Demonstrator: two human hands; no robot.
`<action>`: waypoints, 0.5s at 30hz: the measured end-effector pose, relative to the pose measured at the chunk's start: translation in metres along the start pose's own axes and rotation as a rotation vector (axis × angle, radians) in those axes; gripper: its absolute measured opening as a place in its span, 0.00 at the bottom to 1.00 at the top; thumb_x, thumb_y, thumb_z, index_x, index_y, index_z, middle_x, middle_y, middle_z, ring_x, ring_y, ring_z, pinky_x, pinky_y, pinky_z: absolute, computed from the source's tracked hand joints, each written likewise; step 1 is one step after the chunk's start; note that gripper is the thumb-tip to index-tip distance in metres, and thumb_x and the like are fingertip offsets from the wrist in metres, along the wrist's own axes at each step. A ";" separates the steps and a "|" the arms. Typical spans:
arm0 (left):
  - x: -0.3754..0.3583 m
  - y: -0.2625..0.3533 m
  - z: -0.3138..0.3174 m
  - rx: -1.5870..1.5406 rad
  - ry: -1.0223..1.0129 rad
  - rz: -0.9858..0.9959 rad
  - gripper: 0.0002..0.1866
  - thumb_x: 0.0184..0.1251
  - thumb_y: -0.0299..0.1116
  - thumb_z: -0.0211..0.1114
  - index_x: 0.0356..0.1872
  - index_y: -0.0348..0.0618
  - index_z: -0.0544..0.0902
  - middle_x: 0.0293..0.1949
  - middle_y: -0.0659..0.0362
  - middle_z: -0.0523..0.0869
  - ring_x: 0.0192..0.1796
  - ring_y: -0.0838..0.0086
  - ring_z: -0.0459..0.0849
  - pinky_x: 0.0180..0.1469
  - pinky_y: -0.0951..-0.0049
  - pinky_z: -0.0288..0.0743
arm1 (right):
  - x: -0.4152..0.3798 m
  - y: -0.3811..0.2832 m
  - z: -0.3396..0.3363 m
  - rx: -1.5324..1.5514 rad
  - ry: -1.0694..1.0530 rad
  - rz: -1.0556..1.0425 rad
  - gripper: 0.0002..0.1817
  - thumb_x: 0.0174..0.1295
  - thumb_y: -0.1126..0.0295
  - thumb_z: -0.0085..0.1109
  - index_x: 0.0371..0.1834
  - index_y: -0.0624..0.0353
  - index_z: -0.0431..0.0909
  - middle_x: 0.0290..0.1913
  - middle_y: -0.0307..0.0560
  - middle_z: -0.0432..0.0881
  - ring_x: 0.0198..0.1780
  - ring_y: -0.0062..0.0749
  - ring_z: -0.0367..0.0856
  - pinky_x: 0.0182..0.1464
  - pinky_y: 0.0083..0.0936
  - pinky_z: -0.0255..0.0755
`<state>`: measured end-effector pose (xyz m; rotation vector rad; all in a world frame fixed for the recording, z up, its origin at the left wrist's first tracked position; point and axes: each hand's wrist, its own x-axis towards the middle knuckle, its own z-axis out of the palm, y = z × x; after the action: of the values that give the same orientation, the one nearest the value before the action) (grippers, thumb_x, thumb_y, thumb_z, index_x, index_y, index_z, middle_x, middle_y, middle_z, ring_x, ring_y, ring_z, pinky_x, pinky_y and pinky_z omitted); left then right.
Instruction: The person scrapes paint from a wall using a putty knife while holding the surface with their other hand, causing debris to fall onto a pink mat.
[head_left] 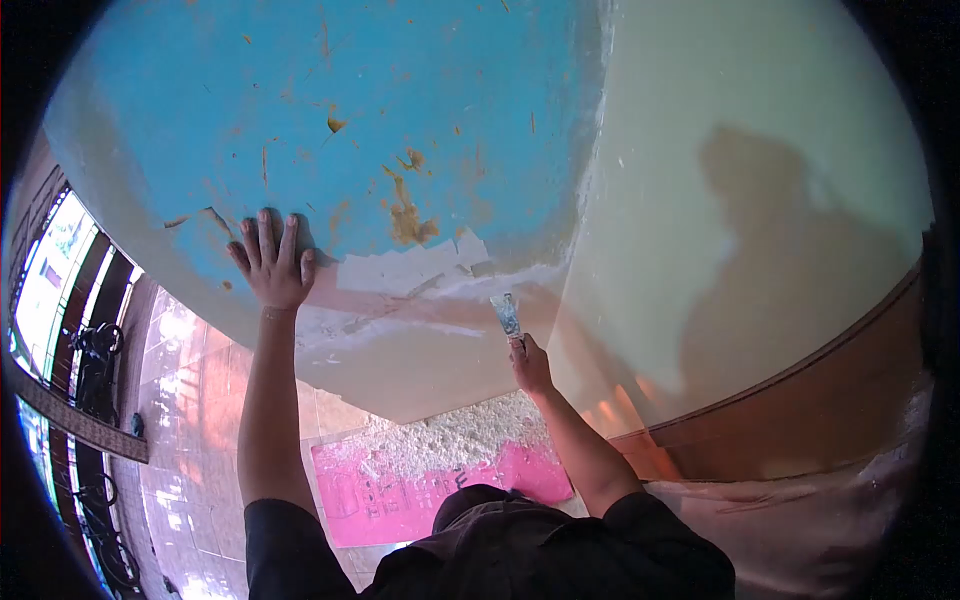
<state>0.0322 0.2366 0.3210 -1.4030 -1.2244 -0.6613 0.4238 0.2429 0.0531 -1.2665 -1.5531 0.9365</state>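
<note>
My left hand (270,265) lies flat with fingers spread against the blue painted wall (350,60), near the lower edge of the paint. In my right hand (530,366) is a putty knife (506,315), its blade pointing up and smeared with pale material. The blade is close to the bare, scraped strip of wall (400,270) below the blue paint. Brown patches (408,215) and scratches mark the paint where it has come away. Ragged whitish edges run along the bottom of the blue area.
A pink sheet (400,500) covered with white flakes and crumbs (460,435) lies on the floor under the wall. At right stands a pale green wall (640,200) with a brown lower band (800,420). A bicycle (100,350) is at far left beside shiny tiles (190,400).
</note>
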 end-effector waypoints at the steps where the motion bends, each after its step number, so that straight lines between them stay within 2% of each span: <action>1: -0.002 0.000 0.001 0.011 0.007 -0.001 0.27 0.72 0.56 0.44 0.66 0.61 0.73 0.73 0.53 0.63 0.76 0.50 0.54 0.74 0.40 0.33 | 0.008 -0.004 0.004 -0.004 0.001 -0.003 0.17 0.71 0.56 0.46 0.36 0.60 0.72 0.22 0.49 0.77 0.25 0.42 0.79 0.29 0.36 0.70; 3: -0.005 0.000 0.000 0.026 0.008 -0.006 0.27 0.72 0.56 0.43 0.66 0.61 0.73 0.72 0.53 0.64 0.76 0.50 0.54 0.74 0.40 0.33 | 0.033 -0.016 0.013 -0.077 0.083 -0.178 0.16 0.71 0.58 0.46 0.36 0.61 0.71 0.27 0.62 0.79 0.32 0.62 0.79 0.32 0.50 0.69; 6: -0.006 -0.002 0.001 0.034 -0.013 -0.004 0.28 0.71 0.57 0.42 0.66 0.61 0.73 0.72 0.53 0.64 0.76 0.50 0.53 0.74 0.40 0.33 | 0.071 -0.072 0.015 -0.123 0.086 -0.274 0.16 0.71 0.59 0.46 0.36 0.62 0.72 0.28 0.64 0.78 0.32 0.63 0.78 0.32 0.50 0.69; 8: -0.007 -0.002 0.003 0.016 0.013 0.006 0.28 0.71 0.57 0.43 0.66 0.62 0.73 0.72 0.53 0.63 0.76 0.50 0.53 0.74 0.40 0.32 | 0.075 -0.087 0.014 -0.080 0.067 -0.248 0.15 0.71 0.59 0.46 0.36 0.62 0.72 0.27 0.63 0.78 0.32 0.64 0.78 0.32 0.49 0.69; 11: -0.008 -0.004 0.004 0.051 -0.006 0.037 0.31 0.71 0.58 0.42 0.69 0.56 0.69 0.72 0.48 0.62 0.76 0.45 0.52 0.72 0.36 0.33 | 0.062 -0.078 0.017 -0.028 0.067 -0.253 0.15 0.71 0.60 0.47 0.35 0.62 0.72 0.26 0.63 0.78 0.31 0.63 0.78 0.31 0.48 0.69; 14: -0.009 -0.004 0.004 0.064 -0.018 0.032 0.31 0.71 0.58 0.42 0.69 0.56 0.69 0.72 0.47 0.62 0.76 0.45 0.52 0.73 0.37 0.33 | 0.036 -0.046 0.024 0.023 0.081 -0.272 0.16 0.70 0.59 0.48 0.35 0.63 0.73 0.25 0.61 0.78 0.29 0.60 0.79 0.31 0.45 0.71; 15: -0.008 -0.004 0.005 0.068 -0.015 0.027 0.31 0.71 0.58 0.42 0.69 0.56 0.69 0.72 0.47 0.62 0.76 0.45 0.52 0.73 0.37 0.33 | 0.031 -0.045 0.025 0.007 0.059 -0.206 0.16 0.70 0.59 0.48 0.35 0.62 0.74 0.25 0.61 0.78 0.29 0.60 0.80 0.31 0.45 0.71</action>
<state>0.0247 0.2380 0.3140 -1.3686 -1.2266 -0.5862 0.3843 0.2648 0.0927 -1.0952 -1.5976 0.7659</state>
